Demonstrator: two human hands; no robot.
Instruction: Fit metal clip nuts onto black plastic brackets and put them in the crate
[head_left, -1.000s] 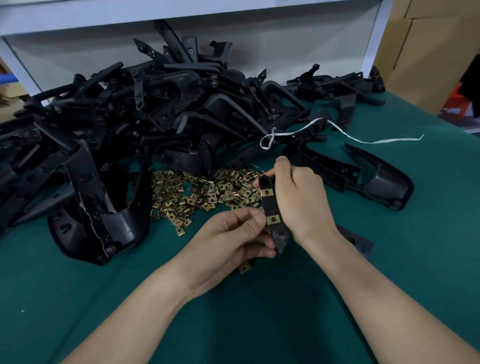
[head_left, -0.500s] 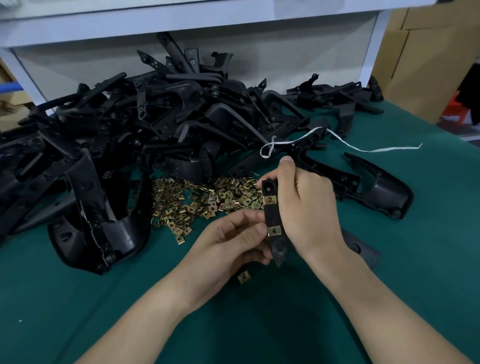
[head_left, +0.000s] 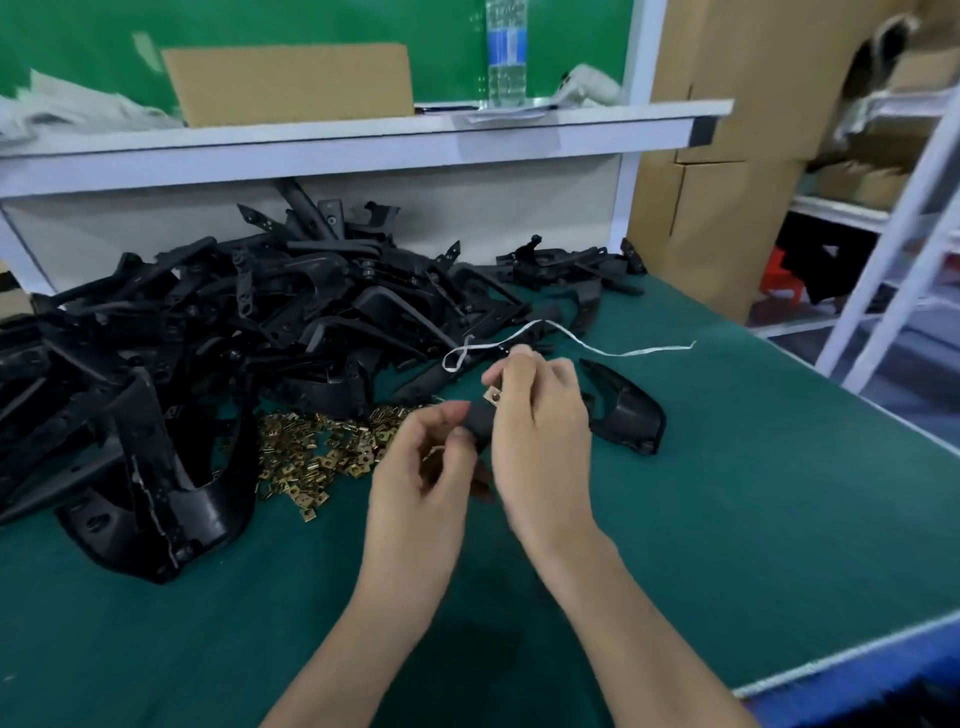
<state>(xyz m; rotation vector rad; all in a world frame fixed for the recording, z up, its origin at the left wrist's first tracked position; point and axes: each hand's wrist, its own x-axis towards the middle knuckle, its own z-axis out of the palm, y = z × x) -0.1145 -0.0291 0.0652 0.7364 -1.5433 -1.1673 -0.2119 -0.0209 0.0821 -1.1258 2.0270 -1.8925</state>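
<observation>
Your left hand (head_left: 421, 478) and right hand (head_left: 540, 431) pinch the bracket (head_left: 479, 422). Tip it, and the clip nut (head_left: 492, 397) at its 1 o'clock end could slip off.

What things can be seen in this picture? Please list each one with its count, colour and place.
bracket pile: many, black, heaped on the left and back of the table
lone bracket: one, black, on the table to the right, apart from the pile
held bracket: one, black, lifted above the table's middle
fitted clip nut: one, brass, on the held bracket's upper end
loose clip nuts: many, brass, in front of the pile
strap: one, white, behind the held bracket
table: one, green top
shelf: one, white, above the pile
cardboard box: one, brown, on the shelf
water bottle: one, clear, on the shelf
left hand: pinches the held bracket's lower end
right hand: grips the held bracket's upper part
</observation>
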